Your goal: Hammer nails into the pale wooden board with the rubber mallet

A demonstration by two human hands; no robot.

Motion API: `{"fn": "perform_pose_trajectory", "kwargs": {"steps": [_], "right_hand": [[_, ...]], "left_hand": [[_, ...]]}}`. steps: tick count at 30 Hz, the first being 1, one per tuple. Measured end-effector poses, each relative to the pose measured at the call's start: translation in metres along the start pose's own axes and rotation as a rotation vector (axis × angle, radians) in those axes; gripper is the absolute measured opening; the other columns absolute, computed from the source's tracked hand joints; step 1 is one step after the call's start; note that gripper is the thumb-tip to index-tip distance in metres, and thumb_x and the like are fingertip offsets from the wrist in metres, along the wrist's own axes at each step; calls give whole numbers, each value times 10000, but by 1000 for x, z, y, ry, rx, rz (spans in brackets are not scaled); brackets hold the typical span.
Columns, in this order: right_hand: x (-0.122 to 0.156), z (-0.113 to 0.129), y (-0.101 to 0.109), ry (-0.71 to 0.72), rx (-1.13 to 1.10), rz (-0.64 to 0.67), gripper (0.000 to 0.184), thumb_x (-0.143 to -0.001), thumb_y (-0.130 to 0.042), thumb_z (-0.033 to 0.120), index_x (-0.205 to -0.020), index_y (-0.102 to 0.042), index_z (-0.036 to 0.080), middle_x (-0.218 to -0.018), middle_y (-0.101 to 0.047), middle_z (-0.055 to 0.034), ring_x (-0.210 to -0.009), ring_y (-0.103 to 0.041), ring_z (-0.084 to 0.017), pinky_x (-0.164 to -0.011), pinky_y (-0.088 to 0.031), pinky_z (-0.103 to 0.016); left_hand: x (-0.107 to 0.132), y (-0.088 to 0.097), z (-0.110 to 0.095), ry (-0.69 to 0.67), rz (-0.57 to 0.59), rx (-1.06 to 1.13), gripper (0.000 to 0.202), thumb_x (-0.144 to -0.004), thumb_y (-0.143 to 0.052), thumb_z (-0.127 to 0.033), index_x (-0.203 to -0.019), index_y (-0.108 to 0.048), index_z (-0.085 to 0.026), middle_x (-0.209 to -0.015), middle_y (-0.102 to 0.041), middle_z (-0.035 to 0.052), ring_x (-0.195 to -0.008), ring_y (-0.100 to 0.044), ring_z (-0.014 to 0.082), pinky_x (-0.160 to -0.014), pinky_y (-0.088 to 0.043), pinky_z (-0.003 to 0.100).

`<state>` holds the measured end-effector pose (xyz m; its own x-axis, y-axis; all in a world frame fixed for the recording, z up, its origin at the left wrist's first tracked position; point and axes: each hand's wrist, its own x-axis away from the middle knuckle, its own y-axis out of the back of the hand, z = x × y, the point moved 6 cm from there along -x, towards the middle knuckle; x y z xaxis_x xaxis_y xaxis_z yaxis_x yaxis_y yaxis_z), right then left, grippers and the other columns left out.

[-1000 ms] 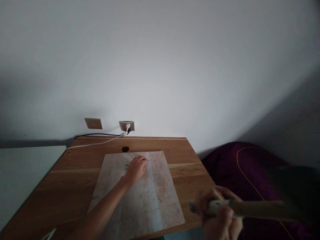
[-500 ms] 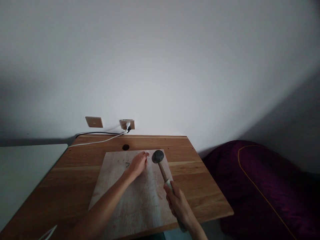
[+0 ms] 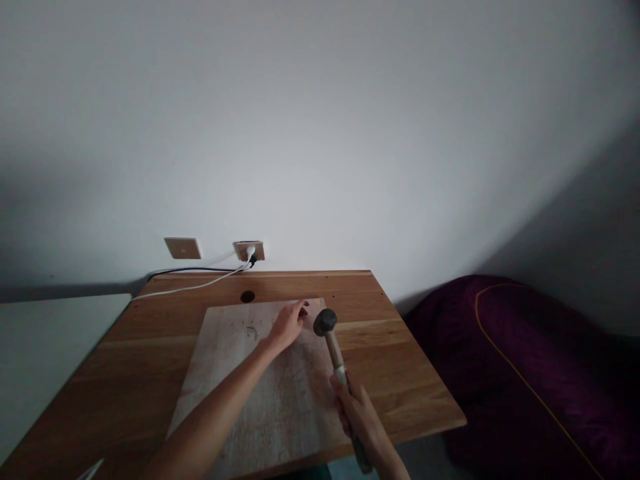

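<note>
My right hand [image 3: 357, 407] is wrapped round the handle of a mallet [image 3: 326, 322] with a dark head and a partly white, wooden handle. The mallet's head hangs over the right part of a pale, worn wooden board [image 3: 260, 407]. My left hand [image 3: 289, 325] is over the board's far side, its thumb and fingertips pinched together just left of the mallet head. Whatever they pinch is too small to make out. Left of that hand lies a little heap of thin metal pieces, seemingly nails [image 3: 253, 331], with small dark spots behind it.
The board lies on a brown wooden table [image 3: 400, 373] with a round cable hole [image 3: 247, 297]. White and black cables [image 3: 185, 289] run to a wall socket [image 3: 249, 251]. A white surface [image 3: 55, 353] adjoins on the left; a purple beanbag-like thing [image 3: 490, 373] stands at right.
The mallet head has shifted slightly right and down, away from my left fingers. My left hand has moved a little to the right, still pinched. The view has turned slightly.
</note>
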<state>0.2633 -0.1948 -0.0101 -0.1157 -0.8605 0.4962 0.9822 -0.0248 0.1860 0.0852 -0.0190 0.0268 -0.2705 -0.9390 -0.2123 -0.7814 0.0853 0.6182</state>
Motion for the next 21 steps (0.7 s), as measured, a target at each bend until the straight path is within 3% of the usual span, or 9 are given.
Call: {"fn": "perform_pose_trajectory", "kwargs": {"steps": [8,17,21], "right_hand": [[-5,-14,2,45,-24,45,586,-719,-582,820,-805,-434,260,-493,-370,134,-345,-333,-53,-330,-250,-184],[-2,-8,1,38,-27,66,606,-713,-587,835,-824,-437,259,-484,-382,136,-344,-331,-57,-320,-277,-177],[-1,-6,2,47,-25,77,627,-703,-582,859,-802,-438,258,-478,-374,134,-348,-337,-57,-326,-286,-177]], "left_hand": [[-4,-9,4,28,-12,-39,474,-801,-544,97,-1162,-677,-178,-999,-781,73,-983,-749,206,-912,-564,309],[-5,-11,10,20,-104,1,403,-844,-601,31,-1175,-657,-192,-933,-778,52,-888,-745,194,-861,-562,314],[-3,-12,17,76,-153,-11,426,-840,-634,7,-1212,-638,-202,-887,-771,26,-845,-736,183,-838,-554,306]]}}
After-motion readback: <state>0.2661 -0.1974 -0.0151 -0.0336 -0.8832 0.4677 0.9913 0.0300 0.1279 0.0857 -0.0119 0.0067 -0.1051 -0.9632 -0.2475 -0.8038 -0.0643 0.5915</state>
